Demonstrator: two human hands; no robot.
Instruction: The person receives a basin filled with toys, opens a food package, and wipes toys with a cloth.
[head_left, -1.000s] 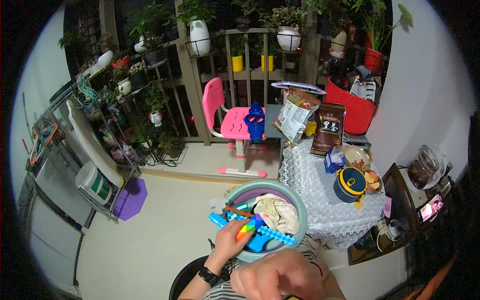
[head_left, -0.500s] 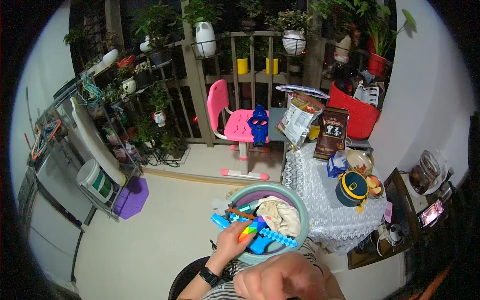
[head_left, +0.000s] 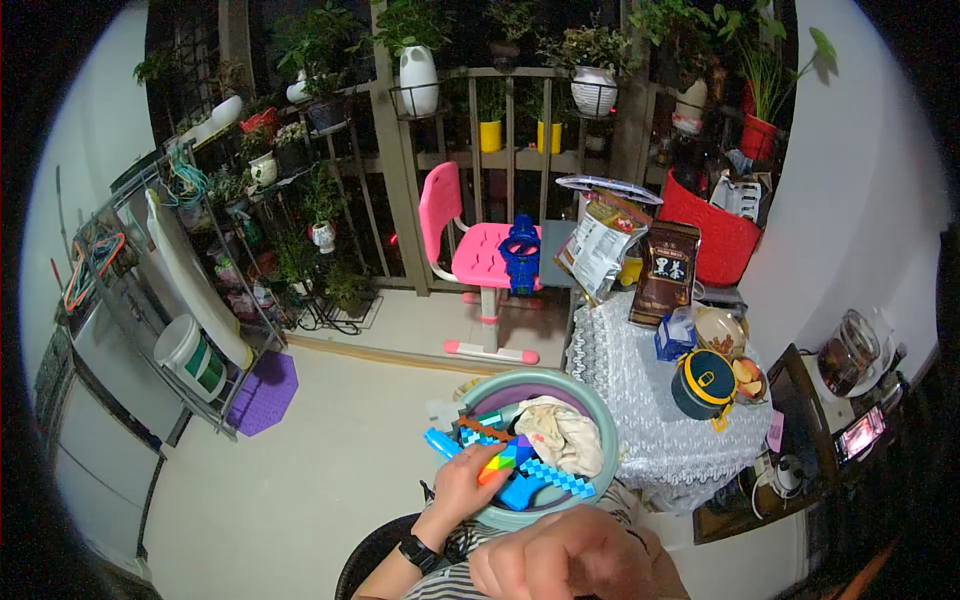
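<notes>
My left hand (head_left: 466,488), with a dark watch on its wrist, is closed round a rainbow-coloured blocky toy (head_left: 511,456) over a pale green basin (head_left: 606,412). In the basin, a blue checkered toy (head_left: 560,477) and a plain blue toy piece (head_left: 518,491) lie near that hand. A stained whitish cloth (head_left: 562,436) is bunched at the basin's right side. Close to the camera, my right hand (head_left: 560,555) has its fingers curled in; whether anything is inside them is hidden.
To the right stands a table with a white lace cloth (head_left: 640,400), carrying a dark lunch pot (head_left: 703,385) and snack bags (head_left: 667,270). Ahead is a pink chair (head_left: 480,250) with a blue toy on it. A metal rack (head_left: 225,400) is at left.
The view has shifted very slightly. My left hand stays on the rainbow-coloured toy, and my right hand remains curled near the camera.
</notes>
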